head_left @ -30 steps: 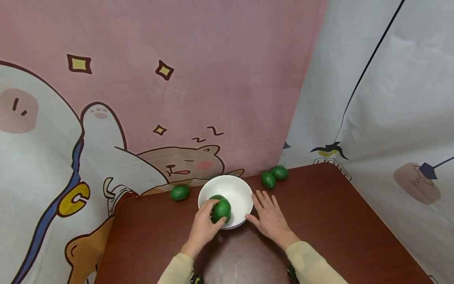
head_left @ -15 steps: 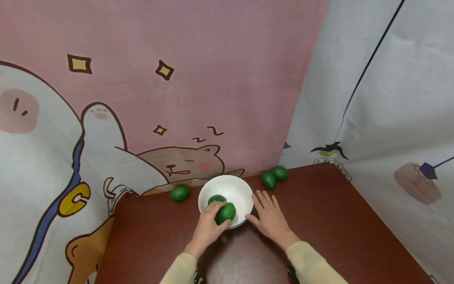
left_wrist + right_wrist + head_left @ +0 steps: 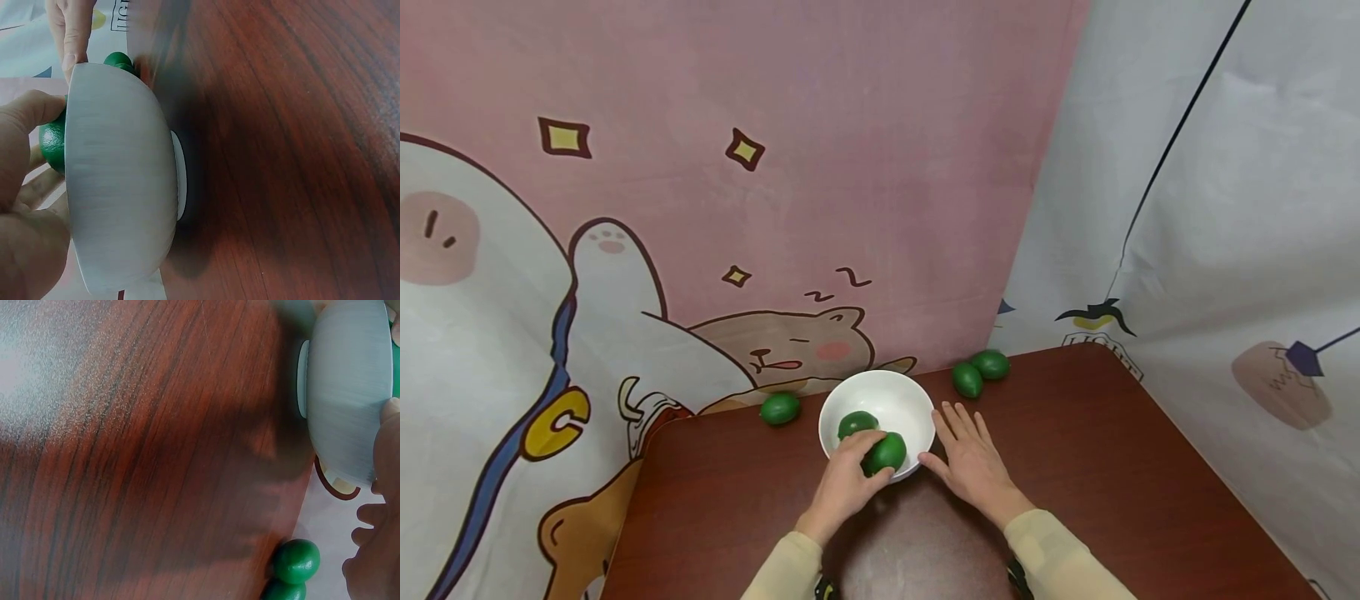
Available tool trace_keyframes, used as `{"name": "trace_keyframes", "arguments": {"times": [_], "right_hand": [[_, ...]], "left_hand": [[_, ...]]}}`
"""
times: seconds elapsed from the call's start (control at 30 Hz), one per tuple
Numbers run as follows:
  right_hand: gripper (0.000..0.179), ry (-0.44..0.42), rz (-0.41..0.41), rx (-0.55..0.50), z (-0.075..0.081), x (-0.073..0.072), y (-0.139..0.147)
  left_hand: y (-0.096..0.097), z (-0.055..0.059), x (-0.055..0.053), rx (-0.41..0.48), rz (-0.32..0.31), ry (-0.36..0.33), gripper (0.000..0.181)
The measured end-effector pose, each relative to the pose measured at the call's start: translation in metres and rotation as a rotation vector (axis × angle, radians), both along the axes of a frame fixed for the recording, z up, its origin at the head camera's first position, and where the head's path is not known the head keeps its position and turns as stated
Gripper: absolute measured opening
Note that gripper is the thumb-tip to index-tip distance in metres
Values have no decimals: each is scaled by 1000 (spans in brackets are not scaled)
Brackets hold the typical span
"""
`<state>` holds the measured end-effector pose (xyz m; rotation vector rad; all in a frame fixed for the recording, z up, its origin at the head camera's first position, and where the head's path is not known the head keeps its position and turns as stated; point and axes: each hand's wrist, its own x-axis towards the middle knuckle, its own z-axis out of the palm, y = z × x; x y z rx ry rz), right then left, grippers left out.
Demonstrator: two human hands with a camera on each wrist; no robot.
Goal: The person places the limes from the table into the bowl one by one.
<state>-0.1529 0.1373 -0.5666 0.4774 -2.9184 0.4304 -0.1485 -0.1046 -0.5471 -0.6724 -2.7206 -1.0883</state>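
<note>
A white bowl stands on the table, with one green lime lying inside at its left. My left hand grips a second lime between thumb and fingers, within the near part of the bowl. From the left wrist view, that held lime shows above the rim of the bowl. My right hand rests with straight fingers against the bowl's right side. In the right wrist view its thumb touches the bowl wall.
Behind the right hand, two more limes lie together near the back edge of the brown table. Another lime sits left of the bowl, near the same edge. A printed cloth hangs right behind the table.
My left hand has moved the held lime rightward and slightly nearer inside the bowl, so the other lime there shows more. My right hand and the bowl stay in place.
</note>
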Motion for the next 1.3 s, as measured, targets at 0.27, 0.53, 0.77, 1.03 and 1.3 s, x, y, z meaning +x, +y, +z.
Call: {"name": "trace_keyframes", "arguments": {"times": [0.27,0.53,0.77,1.03,1.3], "right_hand": [[79,-18,-3,-1,1,0,0],[79,-12,-5,-1,2,0,-1],[79,-9,-5,-1,1,-1,-1],[80,-3,-7,2,0,0,0],[78,1,-4,7,-1,0,0]], "left_hand": [[2,-1,-3,-32,-36,-20,47],[6,5,-5,-80,-54,-74,45],[9,6,-7,-137,-47,-97,43],[12,5,-11,-180,-27,-141,43],[15,6,-11,-220,13,-147,31]]}}
